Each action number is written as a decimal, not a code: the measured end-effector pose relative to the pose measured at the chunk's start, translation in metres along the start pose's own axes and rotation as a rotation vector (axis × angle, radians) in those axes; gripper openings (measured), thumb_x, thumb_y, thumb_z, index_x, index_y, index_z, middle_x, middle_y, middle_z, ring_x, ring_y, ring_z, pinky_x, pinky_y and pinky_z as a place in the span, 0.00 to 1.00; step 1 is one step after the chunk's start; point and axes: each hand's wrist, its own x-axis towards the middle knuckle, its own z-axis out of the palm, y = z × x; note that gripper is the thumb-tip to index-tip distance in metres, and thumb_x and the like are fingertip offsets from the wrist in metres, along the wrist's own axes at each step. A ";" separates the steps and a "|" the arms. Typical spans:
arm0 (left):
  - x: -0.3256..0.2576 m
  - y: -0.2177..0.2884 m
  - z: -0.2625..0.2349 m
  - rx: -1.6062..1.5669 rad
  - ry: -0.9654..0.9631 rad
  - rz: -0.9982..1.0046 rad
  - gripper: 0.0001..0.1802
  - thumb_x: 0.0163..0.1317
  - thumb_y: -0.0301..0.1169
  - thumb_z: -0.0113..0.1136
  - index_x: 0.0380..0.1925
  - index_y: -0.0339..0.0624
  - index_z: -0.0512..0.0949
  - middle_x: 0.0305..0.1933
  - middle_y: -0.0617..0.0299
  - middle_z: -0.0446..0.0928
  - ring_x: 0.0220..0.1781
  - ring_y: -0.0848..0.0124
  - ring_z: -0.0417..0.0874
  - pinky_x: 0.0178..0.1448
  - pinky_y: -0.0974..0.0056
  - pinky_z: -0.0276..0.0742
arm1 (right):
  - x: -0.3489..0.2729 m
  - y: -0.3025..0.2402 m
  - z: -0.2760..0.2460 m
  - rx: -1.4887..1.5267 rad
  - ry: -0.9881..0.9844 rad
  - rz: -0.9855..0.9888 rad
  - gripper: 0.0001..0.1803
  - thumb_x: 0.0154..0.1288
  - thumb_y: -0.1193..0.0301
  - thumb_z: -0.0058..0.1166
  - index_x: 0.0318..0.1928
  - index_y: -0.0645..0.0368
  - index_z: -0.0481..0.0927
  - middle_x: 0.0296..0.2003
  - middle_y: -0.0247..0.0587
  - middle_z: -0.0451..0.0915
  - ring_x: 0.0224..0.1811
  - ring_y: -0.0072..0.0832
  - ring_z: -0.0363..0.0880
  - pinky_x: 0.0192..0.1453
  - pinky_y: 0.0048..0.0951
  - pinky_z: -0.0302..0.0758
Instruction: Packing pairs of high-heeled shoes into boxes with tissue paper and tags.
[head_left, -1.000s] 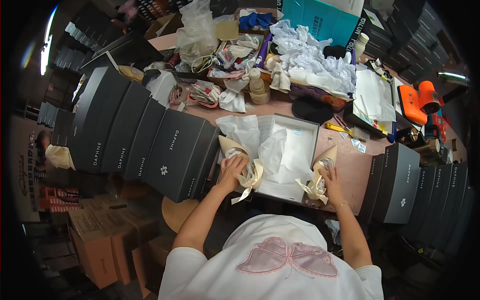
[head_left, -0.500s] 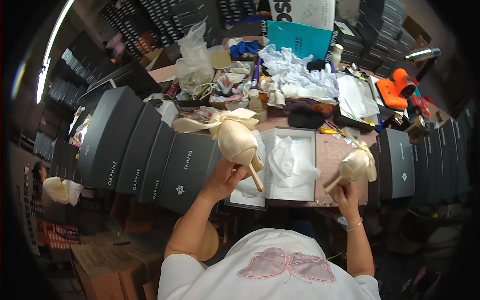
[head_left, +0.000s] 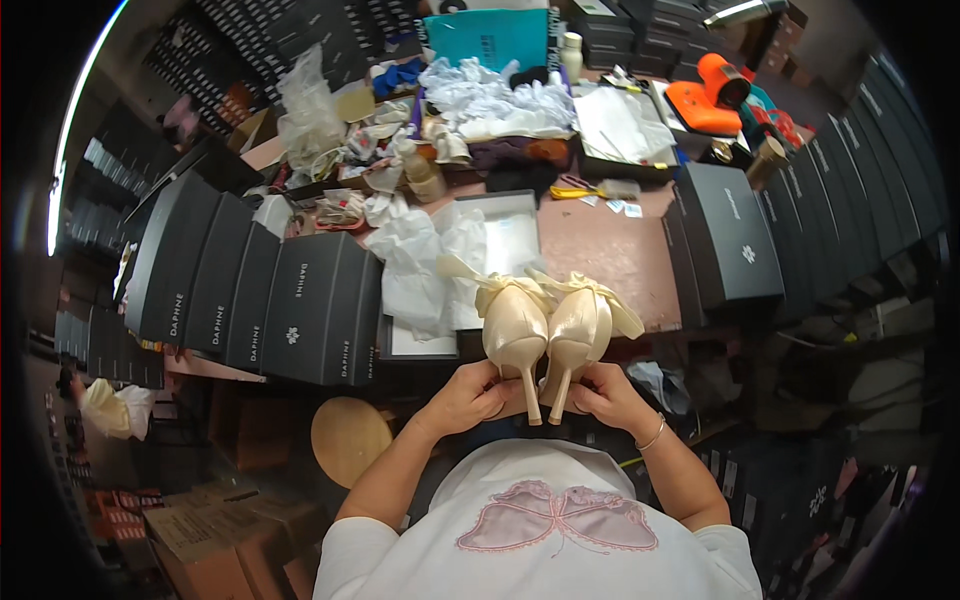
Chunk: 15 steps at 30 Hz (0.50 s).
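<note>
Two cream satin high-heeled shoes are held side by side in front of my body, their backs and slim heels toward me. My left hand [head_left: 464, 398] is closed on the left high-heeled shoe [head_left: 514, 328], and my right hand [head_left: 613, 396] grips the right high-heeled shoe [head_left: 582, 322]. Pale ribbon bows [head_left: 622, 312] hang at the tops of both. The fingertips are partly hidden under the shoes. Just beyond them, crumpled white tissue paper [head_left: 425, 272] spreads over an open shoe box [head_left: 512, 240] with a dark rim.
Dark shoe boxes [head_left: 320, 305] stand in a row at the left, with more boxes [head_left: 728, 240] at the right. A pile of tissue [head_left: 495, 100], yellow-handled scissors [head_left: 572, 190] and an orange device [head_left: 708, 98] lie farther back. A round wooden stool [head_left: 350, 440] is below the table.
Both shoes have come together in front of me from being held apart. The view has shifted, and the tissue now lies bunched over the left part of the box.
</note>
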 end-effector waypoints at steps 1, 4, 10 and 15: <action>0.003 -0.006 0.013 -0.004 -0.001 -0.007 0.13 0.67 0.32 0.54 0.44 0.32 0.76 0.34 0.59 0.78 0.36 0.78 0.76 0.43 0.69 0.74 | -0.010 0.000 -0.005 0.031 0.002 0.031 0.13 0.65 0.69 0.54 0.45 0.67 0.79 0.32 0.36 0.80 0.33 0.17 0.74 0.40 0.22 0.74; 0.006 -0.004 0.049 -0.066 -0.013 -0.022 0.16 0.68 0.34 0.54 0.47 0.31 0.75 0.39 0.60 0.79 0.40 0.77 0.77 0.47 0.70 0.74 | -0.041 0.013 -0.020 0.002 0.018 0.055 0.14 0.67 0.68 0.54 0.45 0.67 0.79 0.32 0.33 0.80 0.32 0.17 0.71 0.38 0.22 0.73; 0.019 -0.017 0.076 -0.404 -0.107 -0.115 0.19 0.71 0.36 0.50 0.53 0.31 0.74 0.48 0.61 0.78 0.50 0.76 0.76 0.57 0.69 0.71 | -0.062 0.027 -0.029 0.143 0.075 0.071 0.16 0.70 0.65 0.49 0.48 0.66 0.78 0.36 0.31 0.80 0.37 0.16 0.72 0.43 0.23 0.73; 0.021 -0.017 0.055 -0.278 -0.144 -0.020 0.19 0.71 0.36 0.50 0.54 0.33 0.74 0.49 0.61 0.78 0.51 0.75 0.76 0.58 0.69 0.70 | -0.051 0.022 -0.022 0.023 0.069 0.034 0.15 0.70 0.67 0.49 0.49 0.67 0.77 0.36 0.32 0.79 0.37 0.14 0.71 0.40 0.19 0.71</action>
